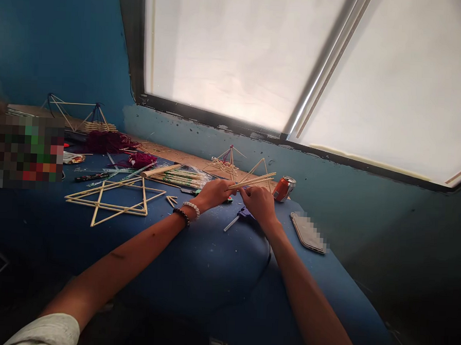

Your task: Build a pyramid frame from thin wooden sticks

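Hands: two, the left hand (214, 194) and the right hand (260, 204). Sticks (253, 181) held between them: at least three. Bracelets (192, 208) on the left wrist: two. Flat star frames (144, 198): one. Upright stick frames (229, 164): three. Drink cans (283, 188): one. Phones (307, 232): one.

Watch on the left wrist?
No, the left hand wears only a white bead bracelet and a dark bead bracelet at the wrist.

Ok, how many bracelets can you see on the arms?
2: a dark beaded bracelet and a white beaded bracelet, both on the left wrist. None shows on the right wrist.
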Demonstrator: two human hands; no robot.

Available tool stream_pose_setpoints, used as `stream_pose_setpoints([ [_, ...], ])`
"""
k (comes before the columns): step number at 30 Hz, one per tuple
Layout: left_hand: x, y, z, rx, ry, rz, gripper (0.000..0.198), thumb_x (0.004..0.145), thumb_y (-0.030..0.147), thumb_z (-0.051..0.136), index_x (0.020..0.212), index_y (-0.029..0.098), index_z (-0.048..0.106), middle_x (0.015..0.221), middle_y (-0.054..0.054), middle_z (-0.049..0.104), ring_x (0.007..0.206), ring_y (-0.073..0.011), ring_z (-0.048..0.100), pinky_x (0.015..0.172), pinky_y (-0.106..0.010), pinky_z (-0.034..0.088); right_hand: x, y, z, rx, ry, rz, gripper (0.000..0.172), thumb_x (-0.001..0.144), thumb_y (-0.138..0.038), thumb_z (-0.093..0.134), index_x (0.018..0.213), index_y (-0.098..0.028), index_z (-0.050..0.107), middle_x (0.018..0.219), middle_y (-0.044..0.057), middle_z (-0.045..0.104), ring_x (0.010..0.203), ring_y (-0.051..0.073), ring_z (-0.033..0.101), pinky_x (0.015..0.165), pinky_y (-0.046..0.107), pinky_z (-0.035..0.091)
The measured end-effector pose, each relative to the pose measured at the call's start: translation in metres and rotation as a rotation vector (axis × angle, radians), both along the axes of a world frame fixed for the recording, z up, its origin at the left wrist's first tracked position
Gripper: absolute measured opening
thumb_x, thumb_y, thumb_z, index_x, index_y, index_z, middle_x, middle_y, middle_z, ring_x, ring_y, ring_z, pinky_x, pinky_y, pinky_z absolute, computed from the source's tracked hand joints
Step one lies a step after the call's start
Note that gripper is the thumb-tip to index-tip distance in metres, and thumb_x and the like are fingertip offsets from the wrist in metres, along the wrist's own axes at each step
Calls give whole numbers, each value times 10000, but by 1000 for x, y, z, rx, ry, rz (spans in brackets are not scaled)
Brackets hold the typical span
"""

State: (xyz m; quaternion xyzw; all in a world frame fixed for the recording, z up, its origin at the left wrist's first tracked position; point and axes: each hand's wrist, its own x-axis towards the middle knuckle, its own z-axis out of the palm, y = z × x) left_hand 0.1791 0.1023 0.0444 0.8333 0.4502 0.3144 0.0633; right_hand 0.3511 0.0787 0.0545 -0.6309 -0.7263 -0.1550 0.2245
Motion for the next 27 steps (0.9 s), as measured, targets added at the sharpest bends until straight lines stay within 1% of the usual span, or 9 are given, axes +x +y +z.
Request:
stream_pose_setpoints([
  [5,2,0,-1,16,0,-34,408,1034,456,422,865,224,712,793,-36,720,738,-198,644,628,-271,331,0,0,0,-10,25,-8,393,1011,-359,535,796,-177,809,791,104,779,734,201,690,614,282,332],
  [7,2,0,-1,10,2,-3,421,1034,464,415,869,219,715,787,-47,719,747,-211,650,626,-277,331,0,0,0,-7,26,5,402,1012,-379,540,783,-183,806,792,102,779,746,200,690,619,281,330],
  [9,2,-1,-1,10,4,24,421,1032,467,419,877,213,717,789,-58,719,758,-223,656,621,-282,328,1,0,-1,1,27,19,449,1019,-426,531,748,-189,799,785,103,778,754,204,690,622,285,326],
  [11,3,-1,-1,10,6,12,415,1031,466,425,880,213,717,788,-58,720,751,-222,656,616,-282,323,1,2,-3,11,34,19,467,1020,-439,530,722,-189,789,777,105,777,747,207,689,620,288,320],
  [14,4,-2,-1,9,10,-19,399,1032,447,431,874,218,716,777,-47,718,731,-212,649,615,-279,318,3,4,-5,23,47,3,419,1007,-395,556,723,-184,780,791,104,781,748,208,690,615,290,310],
  [16,5,-3,-1,6,8,-1,375,1027,422,442,871,216,715,775,-49,716,737,-216,651,613,-281,313,3,4,-6,27,49,1,415,1005,-394,559,722,-184,779,795,102,783,752,208,691,612,291,302],
  [19,6,-3,-2,1,1,29,351,1019,395,447,880,212,711,785,-60,716,759,-229,655,611,-288,307,2,4,-6,31,45,13,456,1010,-439,550,708,-188,782,781,101,783,741,208,689,607,298,290],
  [23,5,-2,-3,-7,-8,26,376,1027,394,416,880,208,708,795,-64,717,751,-226,649,616,-288,314,1,4,-6,46,47,15,471,1006,-474,559,712,-187,789,762,97,780,724,207,688,603,307,283],
  [27,7,-3,-3,-23,-14,-4,380,1023,402,414,869,210,703,763,-51,700,719,-213,630,609,-289,303,3,5,-6,42,47,-26,416,997,-444,580,754,-188,799,795,96,786,756,211,698,601,305,288],
])
